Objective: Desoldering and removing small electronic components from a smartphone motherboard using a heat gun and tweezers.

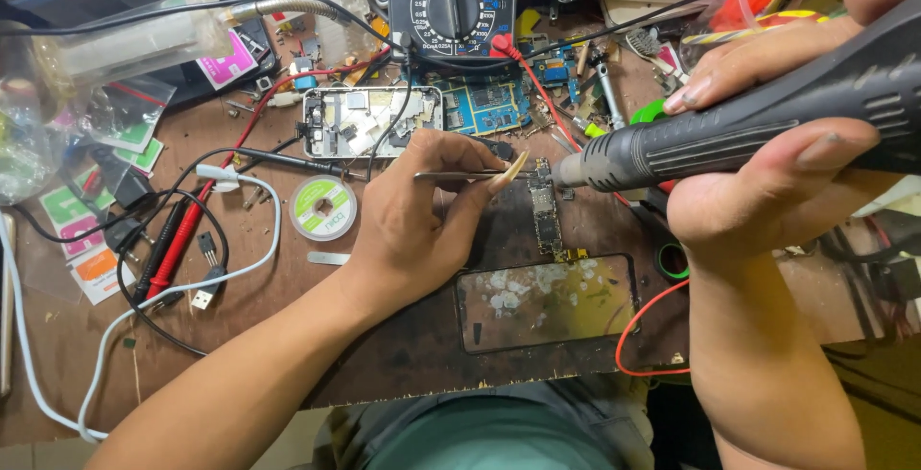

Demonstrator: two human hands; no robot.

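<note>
1. The wooden workbench (288, 355) fills the view, cluttered with cables, small parts and packets

2. The right hand (767, 144) comes in from the right, its fingers wrapped tight around the grey hot-air handpiece (748, 125), which lies nearly level with its nozzle pointing left, just above the top end of the circuit board

3. The left hand (422, 221) rests on the dark mat (432, 336), thumb and fingers pinched on metal tweezers (460, 176) whose tips reach right toward the board's top end, near the nozzle

4. A cracked phone glass panel (547, 302) lies flat on the mat, just below the board

5. An analogue multimeter (451, 0) stands at the back edge, with red and black probes (177, 245) lying at the left

6. An opened phone frame (369, 123) lies behind the left hand, with a blue board (484, 105) beside it

7. The narrow phone circuit board (545, 211) lies lengthwise on the mat, between the two hands

8. A small solder wick reel (323, 207) sits left of the left hand
</note>
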